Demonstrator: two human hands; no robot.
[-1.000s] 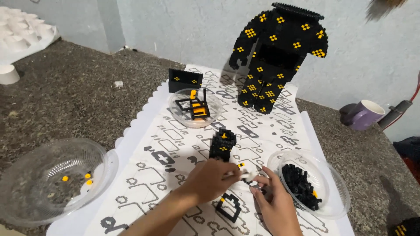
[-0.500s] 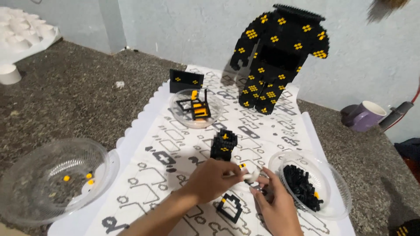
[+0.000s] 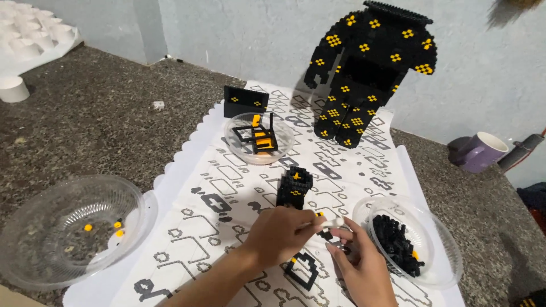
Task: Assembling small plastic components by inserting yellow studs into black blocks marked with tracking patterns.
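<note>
Little has moved: both hands stay together at the mat's (image 3: 187, 170) near edge. Left hand (image 3: 278, 234) pinches a white tool (image 3: 325, 220), long axis pointing right; right hand (image 3: 359, 262) pinches a black piece (image 3: 326, 233). Right bowl (image 3: 438, 239) sits close; open mat lies left.

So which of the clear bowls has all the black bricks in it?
The bowl on the right, beside the right hand. The left bowl has only a few orange bits; the middle bowl holds built frames.

Clear glossy plastic bowl (image 3: 34, 227), rough stone counter (image 3: 102, 131).
</note>
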